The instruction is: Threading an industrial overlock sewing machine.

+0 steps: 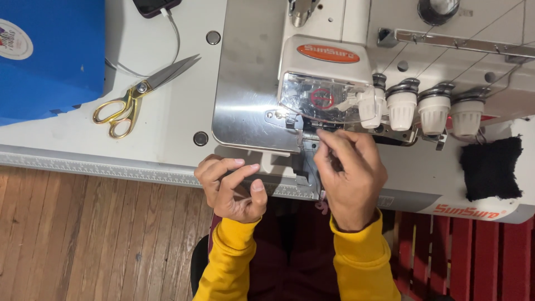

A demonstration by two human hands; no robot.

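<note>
- Right hand (350, 177): fingers bunched, tips pressed in at the needle area (308, 129) of the white overlock sewing machine (390, 111), under its clear plastic guard (320, 100). It looks like a pinch on thread; the thread itself is too fine to confirm.
- Left hand (231, 188): held at the near table edge, left of the machine's front, thumb and forefinger curled toward each other as if pinching. Cannot tell whether anything is held between them.
- Both sleeves yellow; person seated at the near side.
- Risk (judgement): fingertips sit right beside the needle and knife zone. An accidental pedal press would cause a puncture or cut.
- Risk (judgement): pulling thread at an angle could snap it or slip it from the tension dials (429, 108), far right.
- Risk (judgement): gold-handled scissors (139, 95) lie open-bladed on the table (67, 139), left; a stray elbow could knock them off the near edge.
- Labels: orange oval badge (327, 53) on the machine head; red circular mark on the guard; red lettering on the machine's near-right base.
- Blue box (50, 56), far left, carries a round white sticker (12, 39).
- Black fabric scrap (490, 167) at right, on the machine bed.
- Dark phone (155, 6) with white cable, far edge.
</note>
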